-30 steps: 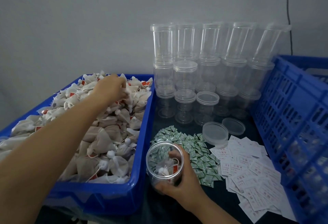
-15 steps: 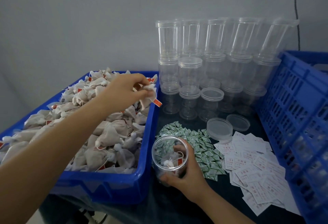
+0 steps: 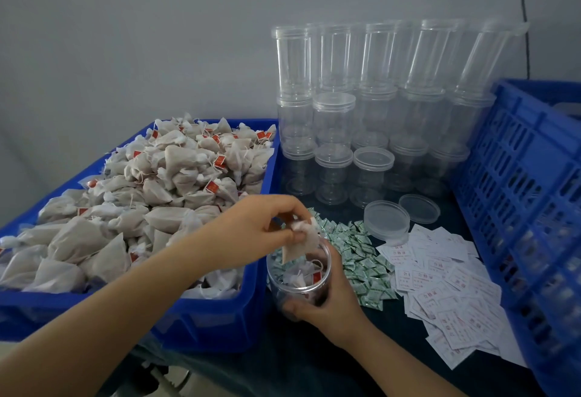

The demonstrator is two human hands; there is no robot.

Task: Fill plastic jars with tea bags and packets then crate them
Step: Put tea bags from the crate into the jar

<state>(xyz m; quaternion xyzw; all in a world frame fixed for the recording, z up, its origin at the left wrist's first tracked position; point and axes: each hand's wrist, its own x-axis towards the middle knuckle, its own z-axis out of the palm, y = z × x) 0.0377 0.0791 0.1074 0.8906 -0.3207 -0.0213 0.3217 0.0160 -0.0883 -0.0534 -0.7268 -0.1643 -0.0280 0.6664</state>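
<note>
My right hand [image 3: 327, 308] grips a clear open plastic jar [image 3: 298, 277] that stands on the dark table and holds a few tea bags. My left hand [image 3: 251, 230] pinches a beige tea bag [image 3: 298, 244] right over the jar's mouth, its lower end dipping inside. A blue bin [image 3: 213, 318] heaped with tea bags [image 3: 151, 195] sits to the left. Small green packets [image 3: 358, 255] lie in a pile just right of the jar.
White paper slips [image 3: 440, 283] are spread on the right. Stacked clear lidded jars [image 3: 371, 107] stand against the wall, with two loose lids [image 3: 386, 220] in front. A blue slatted crate [image 3: 528, 195] borders the right edge.
My left hand carried a tea bag from the far side of the bin down and right to the jar's mouth. My right hand kept holding the jar.
</note>
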